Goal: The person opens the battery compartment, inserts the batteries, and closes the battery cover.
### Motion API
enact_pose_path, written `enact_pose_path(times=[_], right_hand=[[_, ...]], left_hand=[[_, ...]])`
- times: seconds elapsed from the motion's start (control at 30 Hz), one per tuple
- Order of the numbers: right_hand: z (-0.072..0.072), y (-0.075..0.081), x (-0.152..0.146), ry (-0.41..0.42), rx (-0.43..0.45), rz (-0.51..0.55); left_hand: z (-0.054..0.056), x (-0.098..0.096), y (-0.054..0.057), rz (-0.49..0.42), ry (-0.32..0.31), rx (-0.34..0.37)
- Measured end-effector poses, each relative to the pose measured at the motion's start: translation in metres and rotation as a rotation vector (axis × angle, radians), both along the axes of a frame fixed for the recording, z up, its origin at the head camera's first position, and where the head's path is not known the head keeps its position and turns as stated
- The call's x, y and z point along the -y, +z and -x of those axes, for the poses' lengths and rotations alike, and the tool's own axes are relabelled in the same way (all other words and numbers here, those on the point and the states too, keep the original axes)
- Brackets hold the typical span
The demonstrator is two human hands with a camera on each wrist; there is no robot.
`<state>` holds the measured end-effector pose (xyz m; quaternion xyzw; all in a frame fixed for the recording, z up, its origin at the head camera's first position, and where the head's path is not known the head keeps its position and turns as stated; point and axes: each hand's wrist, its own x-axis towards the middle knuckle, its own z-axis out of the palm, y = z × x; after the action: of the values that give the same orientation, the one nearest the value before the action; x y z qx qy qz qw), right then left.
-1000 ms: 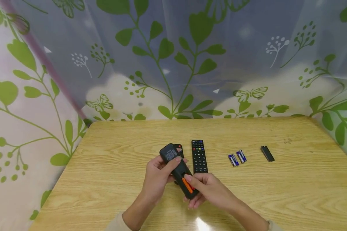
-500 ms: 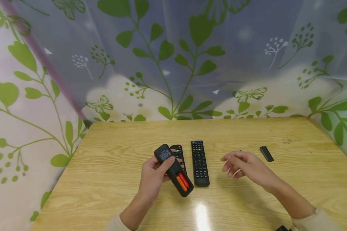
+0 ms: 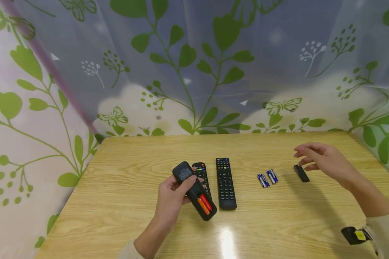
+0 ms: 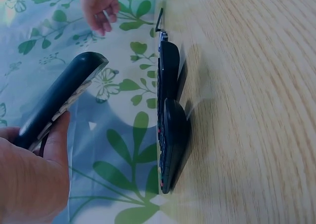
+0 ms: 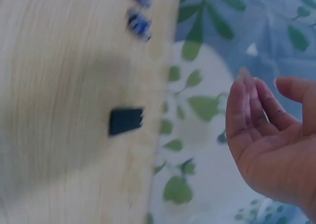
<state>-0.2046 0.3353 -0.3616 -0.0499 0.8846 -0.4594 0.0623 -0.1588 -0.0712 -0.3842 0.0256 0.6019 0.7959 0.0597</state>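
Observation:
My left hand [image 3: 171, 196] grips a black remote control [image 3: 191, 187] with its back turned up, thumb across it. Two orange-red batteries [image 3: 204, 204] lie side by side in its uncovered compartment. In the left wrist view the same remote [image 4: 61, 98] is tilted above the table. Over at the right, my right hand [image 3: 327, 162] hovers above a small black battery cover [image 3: 301, 173], fingers loosely bent. The right wrist view shows that hand [image 5: 276, 135] holding nothing, apart from the cover [image 5: 126, 121] on the table.
Another black remote [image 3: 226, 183] lies buttons up in the middle of the wooden table [image 3: 133, 154]. A further remote [image 3: 200, 169] is partly hidden behind the held one. Blue-and-silver batteries [image 3: 267, 178] lie between the remotes and the cover. A patterned curtain [image 3: 194, 72] hangs behind the table.
My right hand has left the held remote's battery compartment and moved right, passing over the blue batteries to above the cover. The left hand shifted slightly left with the remote.

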Motion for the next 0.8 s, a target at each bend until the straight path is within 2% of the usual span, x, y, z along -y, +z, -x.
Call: enact_pose_path(times=[0.2,0.3,0.4,0.53,0.8], right_hand=[[0.013,-0.025,-0.017,-0.007,-0.047,-0.274],[0.020,-0.039,-0.023,0.003,-0.031,-0.389],[0.025,-0.052,-0.028,0.021,-0.004,-0.452],[0.027,-0.062,-0.030,0.050,-0.023,-0.525],[0.025,-0.062,-0.016,0.033,-0.056,-0.631]], left_hand=[[0.000,0.001,0.001,0.006,-0.006,-0.006],[0.000,0.001,0.002,0.009,-0.010,-0.016],[0.000,0.002,0.003,0.018,-0.008,-0.023],[0.000,0.002,0.003,0.024,-0.005,-0.023],[0.000,0.004,0.003,0.028,0.008,-0.014]])
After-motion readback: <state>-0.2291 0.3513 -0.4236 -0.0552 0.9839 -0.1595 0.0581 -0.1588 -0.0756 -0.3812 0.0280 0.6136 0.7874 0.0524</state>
